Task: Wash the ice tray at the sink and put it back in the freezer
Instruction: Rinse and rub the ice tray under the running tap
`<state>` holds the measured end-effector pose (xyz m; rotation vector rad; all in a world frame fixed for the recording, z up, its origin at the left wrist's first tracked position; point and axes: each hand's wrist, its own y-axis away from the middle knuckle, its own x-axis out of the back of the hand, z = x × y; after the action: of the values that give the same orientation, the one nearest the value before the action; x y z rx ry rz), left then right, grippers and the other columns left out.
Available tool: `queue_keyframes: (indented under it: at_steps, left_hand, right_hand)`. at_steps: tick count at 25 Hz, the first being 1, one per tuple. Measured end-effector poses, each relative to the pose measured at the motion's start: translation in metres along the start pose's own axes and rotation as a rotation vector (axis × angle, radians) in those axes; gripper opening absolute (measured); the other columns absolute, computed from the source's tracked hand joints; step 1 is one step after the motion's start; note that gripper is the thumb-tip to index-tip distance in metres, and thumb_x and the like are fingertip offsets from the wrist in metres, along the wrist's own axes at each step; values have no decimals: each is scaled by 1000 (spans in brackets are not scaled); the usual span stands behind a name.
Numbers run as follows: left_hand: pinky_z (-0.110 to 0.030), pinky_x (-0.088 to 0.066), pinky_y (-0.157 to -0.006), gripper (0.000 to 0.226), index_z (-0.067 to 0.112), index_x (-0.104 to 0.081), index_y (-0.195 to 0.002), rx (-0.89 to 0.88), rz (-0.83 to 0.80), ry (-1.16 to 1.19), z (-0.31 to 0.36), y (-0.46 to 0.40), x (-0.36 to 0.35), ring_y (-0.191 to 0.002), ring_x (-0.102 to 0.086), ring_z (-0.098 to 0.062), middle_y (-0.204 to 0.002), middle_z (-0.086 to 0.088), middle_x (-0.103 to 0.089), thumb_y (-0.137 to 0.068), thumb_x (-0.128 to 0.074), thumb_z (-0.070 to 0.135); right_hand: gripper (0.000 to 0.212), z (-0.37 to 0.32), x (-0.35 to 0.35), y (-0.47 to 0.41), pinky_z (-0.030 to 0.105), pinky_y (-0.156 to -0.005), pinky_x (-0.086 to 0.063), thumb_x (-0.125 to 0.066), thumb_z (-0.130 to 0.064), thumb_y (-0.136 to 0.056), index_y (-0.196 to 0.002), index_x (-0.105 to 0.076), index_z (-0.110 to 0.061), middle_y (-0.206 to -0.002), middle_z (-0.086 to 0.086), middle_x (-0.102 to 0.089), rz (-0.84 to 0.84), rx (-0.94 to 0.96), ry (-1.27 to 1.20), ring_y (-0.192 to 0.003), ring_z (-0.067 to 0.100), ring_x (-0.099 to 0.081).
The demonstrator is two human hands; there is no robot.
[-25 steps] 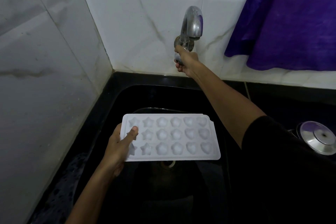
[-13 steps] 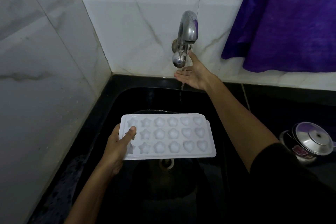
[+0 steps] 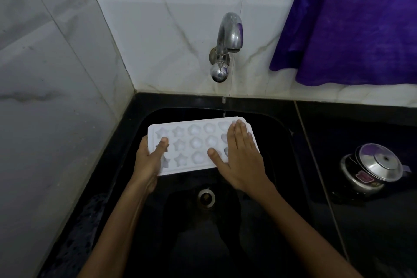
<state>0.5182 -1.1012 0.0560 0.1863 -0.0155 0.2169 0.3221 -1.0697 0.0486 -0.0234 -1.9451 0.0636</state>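
A white ice tray (image 3: 191,144) with star, flower and heart moulds is held level over the black sink (image 3: 277,142). My left hand (image 3: 149,160) grips its left end, thumb on top and fingers underneath. My right hand (image 3: 242,156) lies flat on the tray's right part with straight fingers and covers the heart moulds. A thin stream of water falls from the chrome tap (image 3: 228,40) on the back wall onto the tray's far edge near my right fingertips.
The drain (image 3: 206,197) sits at the bottom of the sink below the tray. A steel pot with a lid (image 3: 374,168) stands on the black counter to the right. A purple cloth (image 3: 352,18) hangs at the upper right. Tiled walls close the left and back.
My right hand left the tap knob, passed under the running water and now lies flat on the tray. The tray has moved back under the stream.
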Motion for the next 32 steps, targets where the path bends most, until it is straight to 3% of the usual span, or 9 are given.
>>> queue_keyframes:
  at_steps: [4,7,11,16,21,27,32]
  left_hand:
    - [-23,-48,-66,23,19,-50,-113,1,1,41,11,-14,-6,-85,-59,-9,-94,5,-59,-91,-56,25]
    - [-20,-45,-61,23,17,-50,-113,-26,33,24,18,-26,0,-81,-58,-6,-90,6,-58,-92,-56,26]
    - [-21,-47,-63,19,20,-49,-109,-14,-21,5,12,-24,-4,-82,-58,-7,-89,6,-58,-92,-55,26]
    - [-27,-49,-70,30,14,-51,-118,-12,26,19,9,-27,-1,-87,-58,-14,-89,5,-58,-91,-56,27]
    - [-22,-48,-64,22,18,-50,-112,-27,-33,30,13,-22,-10,-83,-59,-10,-90,5,-59,-92,-55,26]
    - [-23,-48,-65,23,18,-51,-113,-46,6,49,15,-23,0,-84,-58,-9,-90,5,-58,-92,-55,26]
    - [-31,-51,-76,20,21,-51,-110,-13,-36,70,9,-17,-8,-91,-59,-12,-93,4,-59,-92,-55,28]
  right_hand:
    - [114,-9,13,-21,36,-117,7,10,-82,-67,-151,-1,-6,-160,11,6,-41,152,51,-147,22,10]
    - [108,-5,14,-2,35,-120,3,6,-81,-72,-151,0,-7,-160,9,7,-107,299,137,-147,18,10]
    - [120,9,18,-19,35,-119,5,18,-84,-64,-150,1,-1,-159,16,7,-38,95,157,-147,24,9]
    - [109,6,18,-1,35,-120,5,2,-82,-72,-150,5,-6,-159,11,12,-147,284,141,-146,18,15]
    - [120,11,22,-21,34,-118,7,15,-85,-65,-149,3,0,-158,18,9,-32,98,116,-147,25,11]
    - [108,9,22,0,36,-121,3,6,-81,-74,-150,4,-4,-159,13,11,-104,307,169,-147,20,13]
    - [114,3,26,-19,32,-116,11,9,-81,-70,-149,1,1,-158,18,10,-33,155,140,-147,25,11]
